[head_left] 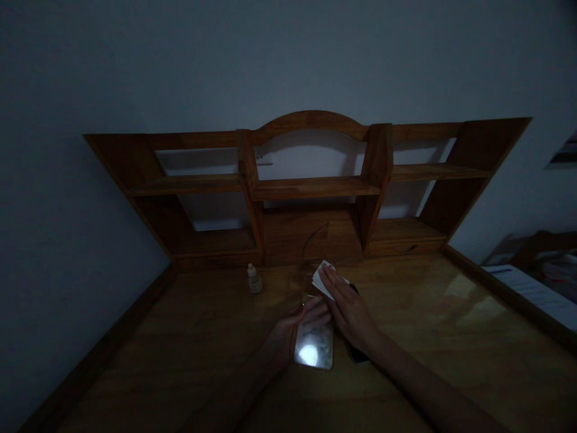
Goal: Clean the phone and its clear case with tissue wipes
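Note:
My left hand (288, 334) grips the edge of a clear phone case (315, 341), its fingers across the upper part. A bright light reflects off the lower end of the case. My right hand (354, 313) is pressed over a folded white tissue (321, 282), fingers together along it; the tissue sits just beyond the top of the case. Partly hidden under my right hand and wrist lies a black phone (359, 357) on the wooden desk (216, 355). To the left of my hands stands a small dropper bottle (254, 280) with a pale cap.
A wooden shelf unit (315, 189) with open compartments rises along the back of the desk. A thin dark cord (308, 240) hangs in front of its middle panel. Raised edges border the desk, and white papers (534, 294) lie beyond the right one. The room is dim.

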Demonstrator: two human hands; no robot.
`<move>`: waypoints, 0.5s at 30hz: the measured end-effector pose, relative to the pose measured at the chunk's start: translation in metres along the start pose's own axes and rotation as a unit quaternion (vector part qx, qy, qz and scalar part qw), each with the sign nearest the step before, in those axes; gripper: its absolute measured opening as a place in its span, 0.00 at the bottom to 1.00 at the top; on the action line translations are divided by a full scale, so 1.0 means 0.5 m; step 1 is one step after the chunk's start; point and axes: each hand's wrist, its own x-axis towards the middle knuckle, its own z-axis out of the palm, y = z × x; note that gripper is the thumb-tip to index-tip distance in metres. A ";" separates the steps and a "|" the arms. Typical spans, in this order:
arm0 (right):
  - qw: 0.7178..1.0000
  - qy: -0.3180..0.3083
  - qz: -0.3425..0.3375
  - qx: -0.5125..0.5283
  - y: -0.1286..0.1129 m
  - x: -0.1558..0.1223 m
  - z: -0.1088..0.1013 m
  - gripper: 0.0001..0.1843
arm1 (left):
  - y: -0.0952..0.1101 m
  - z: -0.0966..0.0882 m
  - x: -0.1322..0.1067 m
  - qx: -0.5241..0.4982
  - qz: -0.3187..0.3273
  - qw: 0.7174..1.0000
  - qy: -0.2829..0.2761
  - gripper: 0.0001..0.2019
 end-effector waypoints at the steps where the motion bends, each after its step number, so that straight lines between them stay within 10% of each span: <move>1: 1.000 0.000 -0.001 0.001 0.000 -0.001 0.002 0.34 | -0.002 -0.007 0.002 -0.006 -0.004 1.000 -0.003 0.19; 15: 0.999 -0.036 -0.023 -0.008 -0.009 -0.006 0.010 0.35 | -0.001 -0.009 0.002 -0.053 0.000 0.996 0.068 0.17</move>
